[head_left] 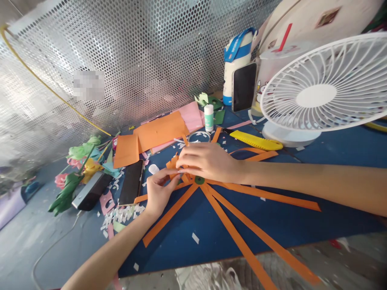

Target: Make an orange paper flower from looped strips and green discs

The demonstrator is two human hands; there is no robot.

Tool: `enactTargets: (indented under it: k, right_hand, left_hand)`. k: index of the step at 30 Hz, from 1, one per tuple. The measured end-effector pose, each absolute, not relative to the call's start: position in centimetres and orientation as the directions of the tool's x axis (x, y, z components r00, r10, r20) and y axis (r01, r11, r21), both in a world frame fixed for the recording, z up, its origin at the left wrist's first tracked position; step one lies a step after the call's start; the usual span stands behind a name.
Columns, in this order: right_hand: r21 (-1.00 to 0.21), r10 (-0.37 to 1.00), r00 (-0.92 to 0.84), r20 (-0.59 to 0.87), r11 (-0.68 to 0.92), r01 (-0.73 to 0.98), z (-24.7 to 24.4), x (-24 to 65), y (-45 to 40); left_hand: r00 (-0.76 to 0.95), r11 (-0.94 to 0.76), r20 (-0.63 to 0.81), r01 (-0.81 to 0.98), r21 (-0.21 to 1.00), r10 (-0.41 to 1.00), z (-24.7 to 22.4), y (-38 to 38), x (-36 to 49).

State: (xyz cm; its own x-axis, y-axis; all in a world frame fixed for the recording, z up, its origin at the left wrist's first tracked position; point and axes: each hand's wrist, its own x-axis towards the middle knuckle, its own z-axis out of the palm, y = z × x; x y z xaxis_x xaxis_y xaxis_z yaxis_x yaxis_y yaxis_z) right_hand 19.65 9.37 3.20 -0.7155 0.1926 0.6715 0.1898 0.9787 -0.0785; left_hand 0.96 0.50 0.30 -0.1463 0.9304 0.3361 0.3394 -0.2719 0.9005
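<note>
Long orange paper strips (242,225) fan out over the blue table from a small green disc (199,180). My left hand (160,189) pinches a curled orange paper piece (173,164) just left of the disc, thumb and forefinger together. Over the strips beside the disc lies my right hand (208,161), its fingers bent together on the same orange paper, partly hiding it. The fingertips of both hands nearly meet. Behind the right hand is a round clear ring (199,137), partly covered.
A yellow cutter (255,140), glue stick (209,117) and white fan (316,96) are at the back right. Orange sheets (160,131) lie behind the hands. A dark phone (131,183), paper scraps, a power bank (92,191) and paper flowers (68,193) are at the left.
</note>
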Motion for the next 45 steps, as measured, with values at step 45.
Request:
enactTargets:
  k: [45]
  right_hand:
    - [-0.412, 0.505, -0.797, 0.33, 0.837, 0.36, 5.0, 20.3, 10.2]
  left_hand:
    - [-0.167, -0.298, 0.394, 0.417, 0.859, 0.904, 0.2, 0.5, 0.8]
